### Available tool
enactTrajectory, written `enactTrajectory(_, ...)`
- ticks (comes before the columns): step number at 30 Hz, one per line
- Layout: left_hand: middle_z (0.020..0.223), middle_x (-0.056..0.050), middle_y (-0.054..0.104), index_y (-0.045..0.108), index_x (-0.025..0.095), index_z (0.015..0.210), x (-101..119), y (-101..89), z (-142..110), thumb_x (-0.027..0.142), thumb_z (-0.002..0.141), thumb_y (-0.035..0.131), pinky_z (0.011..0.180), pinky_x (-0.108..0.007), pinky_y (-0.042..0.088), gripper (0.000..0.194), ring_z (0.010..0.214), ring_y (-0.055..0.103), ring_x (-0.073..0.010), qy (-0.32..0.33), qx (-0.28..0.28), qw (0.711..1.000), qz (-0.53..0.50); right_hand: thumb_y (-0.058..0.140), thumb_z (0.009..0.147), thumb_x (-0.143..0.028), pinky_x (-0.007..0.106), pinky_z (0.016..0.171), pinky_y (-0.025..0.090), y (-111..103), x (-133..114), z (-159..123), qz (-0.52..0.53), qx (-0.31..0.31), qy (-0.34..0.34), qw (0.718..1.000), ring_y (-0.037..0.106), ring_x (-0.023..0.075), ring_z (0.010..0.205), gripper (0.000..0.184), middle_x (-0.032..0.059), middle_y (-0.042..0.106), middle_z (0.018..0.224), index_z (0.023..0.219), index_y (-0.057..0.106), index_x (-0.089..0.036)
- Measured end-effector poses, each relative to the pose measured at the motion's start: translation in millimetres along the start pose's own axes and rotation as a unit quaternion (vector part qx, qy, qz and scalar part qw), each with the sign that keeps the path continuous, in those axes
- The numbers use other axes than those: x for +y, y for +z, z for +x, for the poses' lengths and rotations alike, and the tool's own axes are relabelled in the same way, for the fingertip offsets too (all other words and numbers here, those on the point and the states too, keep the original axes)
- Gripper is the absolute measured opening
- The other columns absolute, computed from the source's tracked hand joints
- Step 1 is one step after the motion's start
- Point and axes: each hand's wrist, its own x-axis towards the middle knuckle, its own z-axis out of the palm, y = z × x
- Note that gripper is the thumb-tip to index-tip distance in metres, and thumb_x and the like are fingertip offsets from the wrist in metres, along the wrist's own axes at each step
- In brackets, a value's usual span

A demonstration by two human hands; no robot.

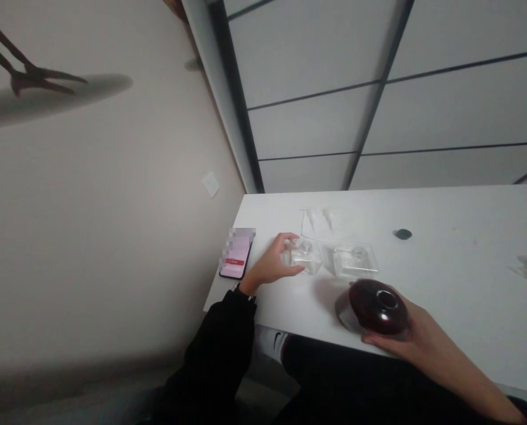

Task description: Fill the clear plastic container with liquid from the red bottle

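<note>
Now, left hand (272, 262) cupping clear tray (311, 265), glassy piece (305, 247) inside, right hand (393, 345) gripping dark red vessel (373, 306)

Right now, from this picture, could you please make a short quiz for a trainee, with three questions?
1. What does the right hand hold?
2. True or false: the phone lies on the table beside the left hand.
3. What does the left hand touch? A) the phone B) a clear plastic tray C) a small dark thing

Key: 1) a dark red round object; 2) true; 3) B
</note>
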Motion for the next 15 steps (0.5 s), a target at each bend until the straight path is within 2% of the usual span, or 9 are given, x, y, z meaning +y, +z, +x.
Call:
enactTrajectory(5, 0.141, -0.016, 0.057, 0.048, 0.020, 0.136, -13.7, 5.6, 7.9, 0.030, 0.077, 0.086, 0.122, -0.054, 0.042, 0.071, 0.136, 0.055, -0.0328, 0.030, 0.003, 0.997, 0.066, 0.092, 0.057, -0.053, 0.057, 0.104, 0.061, -1.1, 20.2, -1.4, 0.002, -0.006, 0.026, 1.000, 0.076, 0.0443, 0.112, 0.072, 0.0092, 0.080, 0.125, 0.125, 0.075, -0.040)
enactTrajectory(8, 0.143, -0.017, 0.056, 0.046, 0.021, 0.139, -11.7, 7.3, 6.3, 0.031, 0.077, 0.085, 0.122, -0.055, 0.043, 0.073, 0.137, 0.055, -0.0337, 0.025, 0.000, 0.998, 0.061, 0.093, 0.053, -0.054, 0.058, 0.099, 0.062, -0.8, 29.0, -2.2, 0.011, -0.007, 0.025, 1.000, 0.075, 0.0463, 0.114, 0.072, 0.0063, 0.080, 0.125, 0.123, 0.074, -0.050)
enactTrajectory(13, 0.143, -0.017, 0.057, 0.044, 0.021, 0.141, -11.9, 9.3, 5.5, 0.031, 0.079, 0.083, 0.122, -0.055, 0.044, 0.074, 0.138, 0.055, -0.0343, 0.033, -0.003, 0.998, 0.061, 0.090, 0.054, -0.052, 0.053, 0.086, 0.068, 3.0, 44.4, -8.3, 0.038, -0.009, 0.015, 0.999, 0.076, 0.0458, 0.109, 0.074, 0.0069, 0.081, 0.122, 0.125, 0.069, -0.061)
enactTrajectory(15, 0.144, -0.017, 0.056, 0.043, 0.022, 0.142, -13.4, 9.7, 6.0, 0.030, 0.078, 0.082, 0.122, -0.055, 0.044, 0.076, 0.139, 0.055, -0.0351, 0.031, -0.009, 0.998, 0.056, 0.089, 0.050, -0.054, 0.051, 0.082, 0.068, 5.8, 53.9, -11.2, -0.010, 0.013, 0.013, 1.000, 0.075, 0.0454, 0.111, 0.082, 0.0057, 0.080, 0.125, 0.128, 0.064, -0.064)
